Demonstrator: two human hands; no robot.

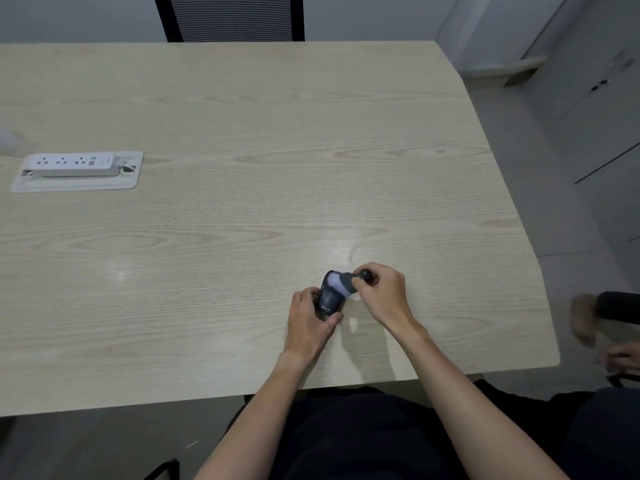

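power strip (71, 164) in table (242, 133) recess, far left | chair (230, 17) behind table

Table top (242, 109): pale wood grain, rounded corners on the right.
White power strip (71, 163) in a white tray (74, 186) set into the left side; small dark case (329, 301) near the front edge.

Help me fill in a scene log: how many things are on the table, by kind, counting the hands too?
Power strip: 1
Dark container: 1, held by both hands
Hands: 2, the left hand gripping its lower part, the right hand pinching its top
Total: 4
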